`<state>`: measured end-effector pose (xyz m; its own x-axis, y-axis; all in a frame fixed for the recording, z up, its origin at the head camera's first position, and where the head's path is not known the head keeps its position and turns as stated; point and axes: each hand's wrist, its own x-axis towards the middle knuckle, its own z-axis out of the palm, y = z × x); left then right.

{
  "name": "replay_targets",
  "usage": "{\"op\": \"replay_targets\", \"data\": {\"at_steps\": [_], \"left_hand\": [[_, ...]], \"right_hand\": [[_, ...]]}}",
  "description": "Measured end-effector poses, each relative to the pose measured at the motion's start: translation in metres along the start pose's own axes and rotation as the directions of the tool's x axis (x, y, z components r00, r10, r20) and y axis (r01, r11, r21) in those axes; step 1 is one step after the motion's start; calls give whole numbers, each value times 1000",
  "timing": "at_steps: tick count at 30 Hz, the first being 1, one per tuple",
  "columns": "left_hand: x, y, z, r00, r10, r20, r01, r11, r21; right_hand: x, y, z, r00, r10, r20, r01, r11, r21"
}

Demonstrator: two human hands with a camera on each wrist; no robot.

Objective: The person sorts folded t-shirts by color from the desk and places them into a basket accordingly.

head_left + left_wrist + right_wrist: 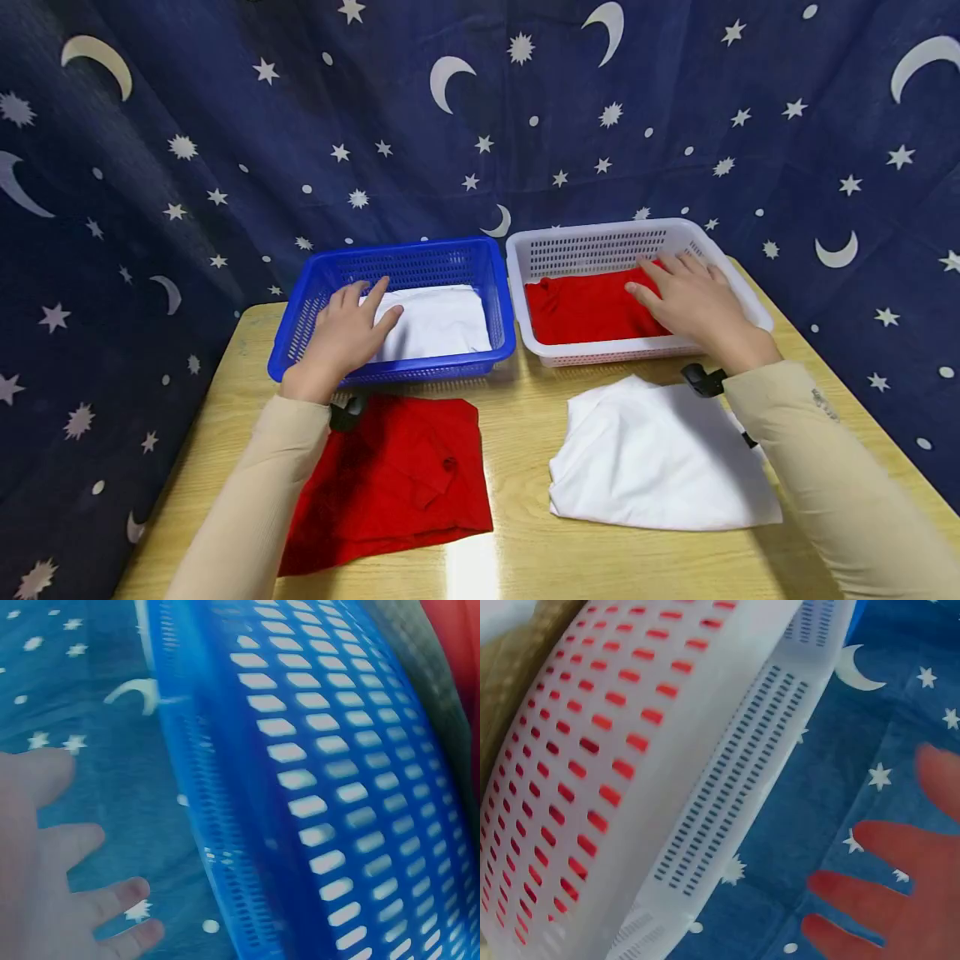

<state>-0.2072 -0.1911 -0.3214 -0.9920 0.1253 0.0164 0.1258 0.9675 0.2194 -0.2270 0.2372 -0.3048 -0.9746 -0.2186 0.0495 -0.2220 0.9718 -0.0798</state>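
Note:
My left hand (348, 332) is over the left part of a blue plastic basket (420, 364), fingers spread and holding nothing. A folded white cloth (438, 321) lies inside that basket. Over the right part of a white plastic basket (600, 350), my right hand (690, 300) also has its fingers spread, with nothing in its grasp. Folded red cloth (585, 308) fills much of this basket's floor. Both wrist views show the hands above the basket rims, the left hand (82, 877) beside blue mesh, the right hand (900, 892) beside white mesh.
On the wooden table (525, 467), a red garment (405, 492) lies in front of the blue basket, partly under my left forearm. A white garment (652, 467) lies before the white basket. A dark blue curtain (420, 117) with moons and stars hangs behind.

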Motion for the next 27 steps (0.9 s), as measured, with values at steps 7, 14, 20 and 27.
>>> {"op": "replay_targets", "data": {"at_steps": [7, 14, 20, 27], "left_hand": [[-38, -9, -20, 994, -3, -108, -15, 987, -161], [-66, -24, -27, 998, -47, -33, 34, 947, -318], [-88, -37, -14, 990, -91, 110, 129, 898, -420], [-93, -47, 9, 977, -165, 133, 204, 903, -378]], "right_hand": [[-15, -41, 6, 983, -53, -176, 82, 983, 164], [-23, -58, 26, 959, -30, -280, 151, 895, 420], [-25, -69, 53, 978, -76, -196, 183, 764, 619], [-26, -85, 62, 978, -149, -149, 210, 669, 713]]}}
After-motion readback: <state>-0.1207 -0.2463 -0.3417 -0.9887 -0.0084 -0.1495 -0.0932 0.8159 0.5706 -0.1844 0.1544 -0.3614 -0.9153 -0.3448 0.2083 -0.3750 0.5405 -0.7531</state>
